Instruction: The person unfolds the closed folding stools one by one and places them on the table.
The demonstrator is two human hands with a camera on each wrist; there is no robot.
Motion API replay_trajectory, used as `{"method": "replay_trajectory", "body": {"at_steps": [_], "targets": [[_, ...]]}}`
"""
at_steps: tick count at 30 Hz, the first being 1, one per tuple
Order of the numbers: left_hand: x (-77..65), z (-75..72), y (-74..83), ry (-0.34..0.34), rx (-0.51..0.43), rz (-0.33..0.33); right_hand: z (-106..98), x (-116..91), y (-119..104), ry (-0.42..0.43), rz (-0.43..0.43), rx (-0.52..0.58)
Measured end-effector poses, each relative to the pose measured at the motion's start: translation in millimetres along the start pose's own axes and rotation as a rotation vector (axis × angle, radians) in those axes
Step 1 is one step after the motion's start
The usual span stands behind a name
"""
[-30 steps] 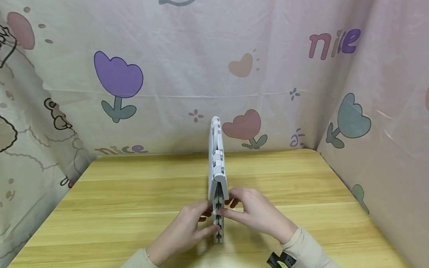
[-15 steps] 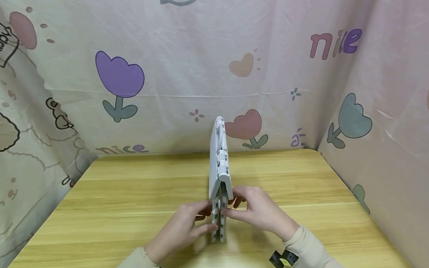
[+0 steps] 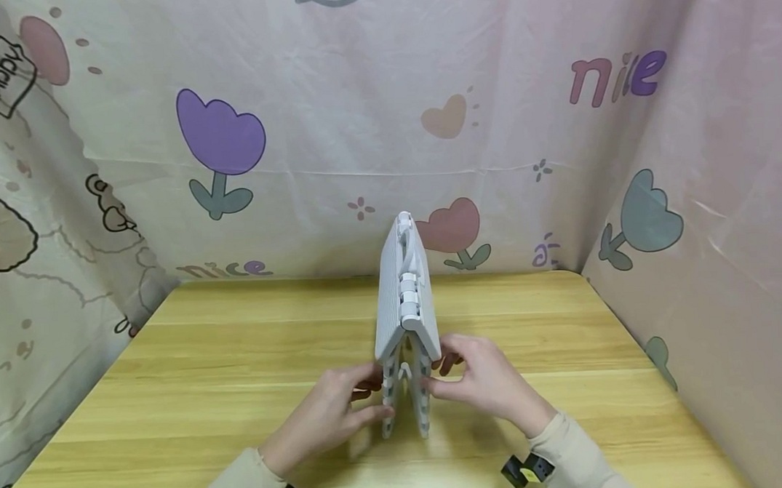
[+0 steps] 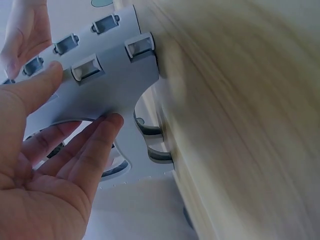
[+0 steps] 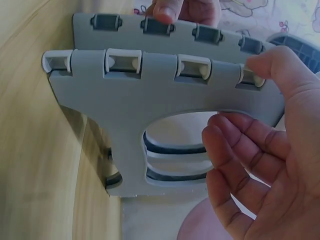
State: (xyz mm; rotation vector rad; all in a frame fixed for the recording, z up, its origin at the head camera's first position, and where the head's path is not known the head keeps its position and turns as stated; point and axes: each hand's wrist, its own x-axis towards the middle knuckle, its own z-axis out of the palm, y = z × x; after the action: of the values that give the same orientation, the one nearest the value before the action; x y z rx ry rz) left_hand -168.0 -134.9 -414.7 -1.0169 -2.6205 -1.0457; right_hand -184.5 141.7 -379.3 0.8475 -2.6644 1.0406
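Note:
A pale grey folding step stool point(image 3: 388, 295) stands upright on the wooden table, partly folded. Its two top halves slope down from a hinged ridge, and the leg panels under them stand a little apart. My left hand point(image 3: 332, 407) grips the near edge of the left leg panel point(image 4: 112, 92), thumb on the edge, fingers at the oval cutout. On the other side my right hand point(image 3: 485, 382) pinches the right leg panel point(image 5: 100, 95) between thumb and fingers, its fingertips at the cutout. White hinge clips line that panel's edge in the right wrist view.
The wood-grain table point(image 3: 238, 338) lies under the stool and reaches back to a patterned cloth point(image 3: 332, 94). More cloth hangs along the left and right sides. A small black device point(image 3: 528, 471) sits at the right wrist.
Both hands have drawn apart with the leg panels of the step stool. The panels were together and now form a narrow V, and the top halves have spread.

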Motion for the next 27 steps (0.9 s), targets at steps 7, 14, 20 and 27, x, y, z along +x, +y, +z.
{"method": "replay_trajectory", "body": {"at_steps": [7, 14, 20, 27], "targets": [[1.0, 0.1, -0.7, 0.002, -0.010, 0.008, -8, -4, 10, 0.006, -0.028, 0.002], [-0.1, -0.6, -1.7, 0.005, -0.025, 0.002, -15, -9, 16, 0.012, -0.018, 0.005], [-0.9, -2.3, -0.6, -0.014, -0.053, -0.024, -19, -13, 21, 0.029, -0.013, -0.003], [-3.0, -5.6, -0.7, -0.016, -0.062, -0.015, -26, -18, 28, 0.043, -0.019, -0.013]]}}
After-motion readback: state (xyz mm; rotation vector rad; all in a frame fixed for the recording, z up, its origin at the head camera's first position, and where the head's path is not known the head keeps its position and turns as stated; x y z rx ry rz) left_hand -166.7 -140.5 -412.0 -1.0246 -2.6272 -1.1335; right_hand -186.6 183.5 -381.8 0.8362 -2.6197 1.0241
